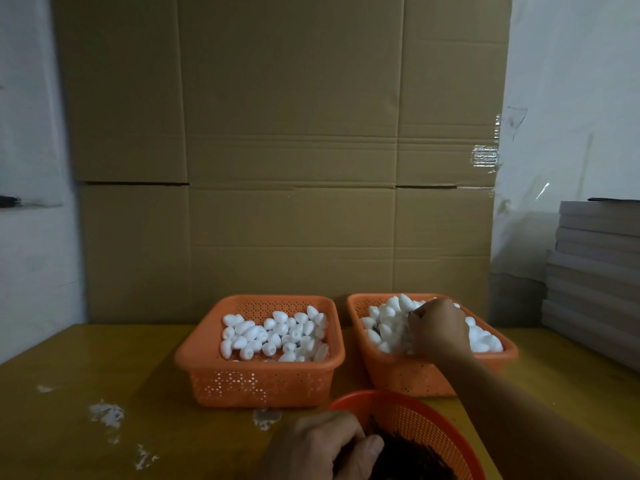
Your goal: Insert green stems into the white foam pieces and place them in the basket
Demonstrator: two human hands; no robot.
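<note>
Head view: one wide-angle picture, looking down on a yellow wooden table [86, 375] set before a tall brown cardboard sheet [277, 150].

Left basket: an orange perforated plastic basket [259, 382] at lower centre, partly filled with white egg-shaped foam pieces [273, 336]; whether stems are fitted in them cannot be told.

Right basket: a second orange perforated plastic basket [384, 372] just beside it, at centre right, heaped higher with white foam pieces [384, 318].

Round bowl: an orange mesh plastic bowl [426, 424] at the bottom edge, holding a dark tangled mass [408, 455], judged to be the green stems, though the colour is lost in the dim light.

Right hand: the right hand [438, 329] is laid into the right basket's heap with the fingers curled down among the pieces; whether one is gripped is hidden.

Left hand: the left hand [322, 445] is curled at the bowl's near rim, with thin dark strands apparently pinched under the thumb.

Step in hand: fetching, it is judged, with a foam piece sought by one hand and a stem by the other.

Next move: both hands need to be brought together, the stem end lined up with the foam piece and pushed in straight; soft foam may be dented by a hard squeeze.

Backdrop: grey stacked boards [595, 271] at the right edge.
</note>
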